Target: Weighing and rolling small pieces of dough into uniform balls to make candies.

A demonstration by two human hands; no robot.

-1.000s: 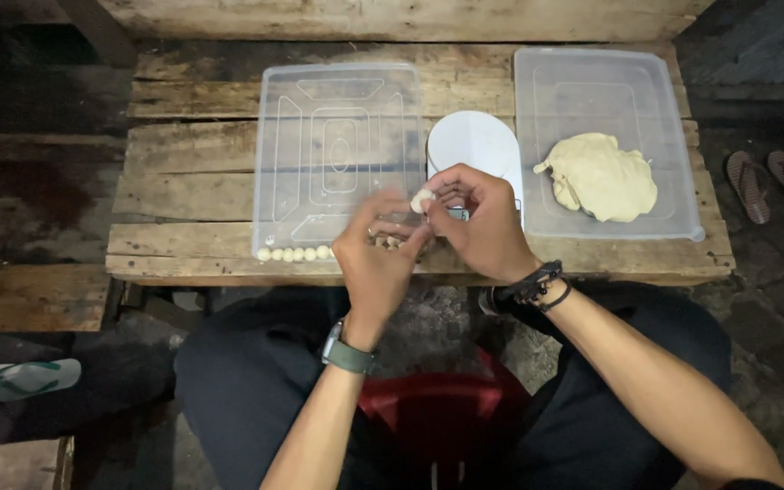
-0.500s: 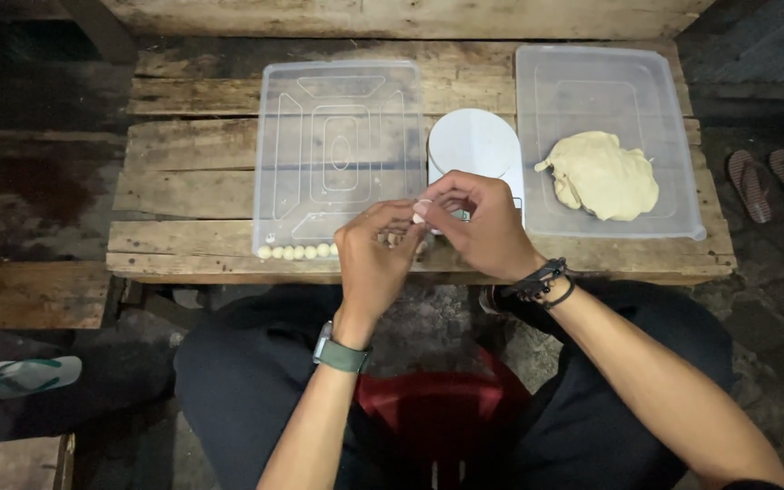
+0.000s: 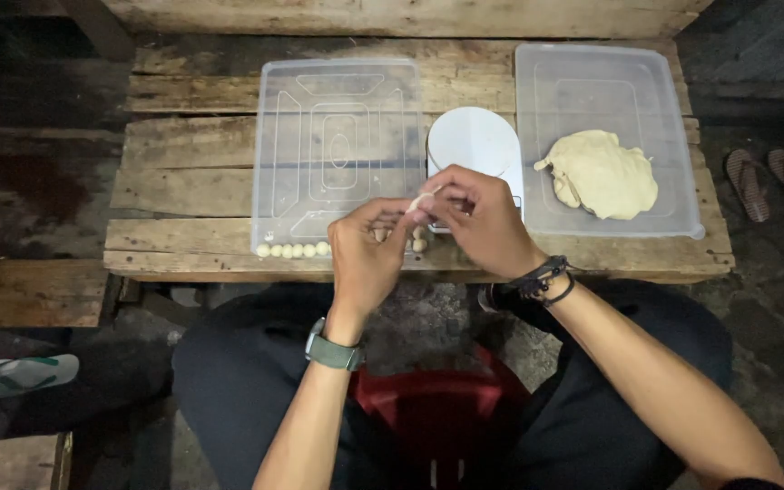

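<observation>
On the rough wooden plank counter (image 3: 183,191), 2 clear rectangular plastic trays are lying: the left clear tray (image 3: 338,136) is sitting mid-counter, and the right clear tray (image 3: 605,91) is reaching toward the right edge. 1 lump of pale yellow dough (image 3: 602,174) is resting inside the right tray. 1 white round-topped scale (image 3: 474,145) is standing between the 2 trays. 1 row of small pale dough balls (image 3: 294,249) is lining the near edge of the left tray; about 6 are showing left of the hands, and at least 1 more is peeking out below the fingers.

Both hands are meeting over the counter's near edge, in front of the scale. The left hand (image 3: 365,259), wearing 1 green-strapped watch (image 3: 333,352), is curling its fingers toward the right hand (image 3: 483,222), which is wearing 1 dark cord bracelet (image 3: 542,281). The right hand's grip is narrow, pinching 1 small piece of pale dough (image 3: 421,201) at its fingertips; the left fingertips are touching that same piece.

1 red plastic stool (image 3: 437,417) is showing between the person's knees.
</observation>
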